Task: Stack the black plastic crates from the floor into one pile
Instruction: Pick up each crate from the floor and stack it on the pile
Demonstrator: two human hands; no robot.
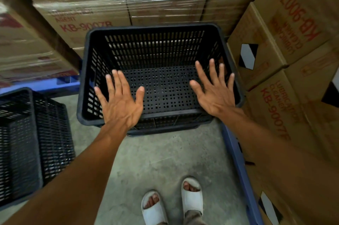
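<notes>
A black slotted plastic crate (156,30) sits nested on top of another black crate whose rim (165,130) shows just beneath it, in the middle of the view. Above the near part of the top crate hover my left hand (121,103) and my right hand (214,92), both palm-down with fingers spread and nothing in them. Neither hand grips the crate. A second black crate (33,133) stands on the floor at the left, partly cut off by the frame edge.
Stacked cardboard boxes (77,4) wrapped in film stand behind the crates, and more boxes (293,41) line the right side. Blue pallet edges (236,160) run along the floor at right and back left. My feet in white sandals (172,202) stand on bare concrete.
</notes>
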